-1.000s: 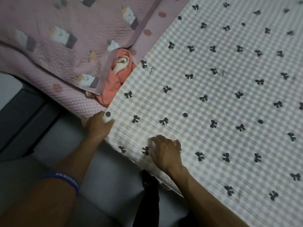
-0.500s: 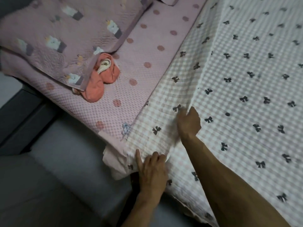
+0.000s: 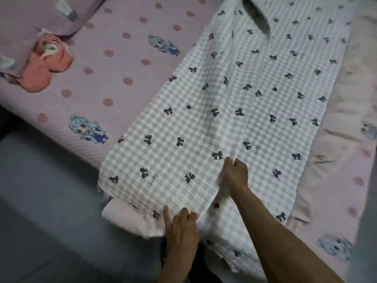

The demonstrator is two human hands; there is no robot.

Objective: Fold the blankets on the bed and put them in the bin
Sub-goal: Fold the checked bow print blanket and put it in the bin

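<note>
Floor (image 3: 40, 211): a grey strip runs along the near left, beside the edge of the bed.
Quilted cover (image 3: 30, 15): mauve, bunched at the far left corner, lying over the top of the bed sheet.
Coral cloth (image 3: 40, 76): a small salmon-pink bundle just below the quilted cover, with a pale patch at its top.
Bed sheet (image 3: 114, 64): pink with darker dots and blue-haired cartoon figures, spread across the mattress and showing again on the far right.
Blanket (image 3: 204, 123): a pink-and-white check printed with black bows, lying on the bed as a long band from the near edge toward the far side, its left part doubled over the rest along a lengthwise crease near the middle.
Left hand (image 3: 181, 225): at the near hem of the folded layer, fingers curled into the cloth, thumb stretched out flat beside them.
Right hand (image 3: 234, 174): farther up the band at the crease, fingers closed round a pinch of the cloth; the fabric beside the hand is blurred.
Hands together: apart, both on the same blanket, the right one farther from the bed's edge than the left.
</note>
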